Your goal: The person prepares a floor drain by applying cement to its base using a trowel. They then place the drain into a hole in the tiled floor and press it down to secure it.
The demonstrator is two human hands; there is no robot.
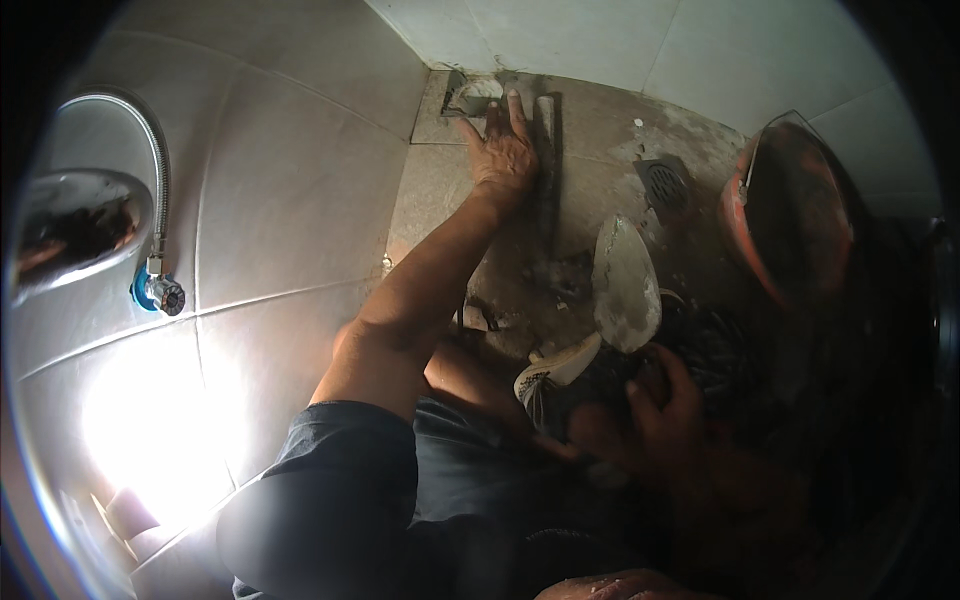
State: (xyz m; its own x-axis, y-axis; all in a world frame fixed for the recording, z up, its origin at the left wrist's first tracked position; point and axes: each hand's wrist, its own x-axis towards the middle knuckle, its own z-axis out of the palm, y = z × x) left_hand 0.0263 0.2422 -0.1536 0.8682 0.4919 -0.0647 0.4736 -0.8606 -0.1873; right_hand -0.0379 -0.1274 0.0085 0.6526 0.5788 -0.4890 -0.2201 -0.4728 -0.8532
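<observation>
Our read: partway. The opening (480,91) in the floor corner is exposed, its rim rough and partly hidden by our fingers. Left over: that ragged rim, plus grey residue on the floor tiles (428,205); nothing there looks finished to us.

Left hand (504,158): fingers spread, palm down, grasping nothing, fingertips at the opening's near edge. Can't tell how much weight it takes. Right hand (668,410): curled in shadow, seemingly round the handle of the smeared trowel (626,285). Blade is right of centre, well apart from the opening; can't tell if it touches the floor.

Edges: back wall (570,40) sits right behind the opening, left wall (300,200) close by. A grey rod (545,150) lies just right of the left hand; its near end is lost in the dark. Best room is the floor between rod and floor drain (667,187). Past the drain, the orange bucket (735,215) limits us on the right. Sandal (560,368) crowds the trowel's near end.
</observation>
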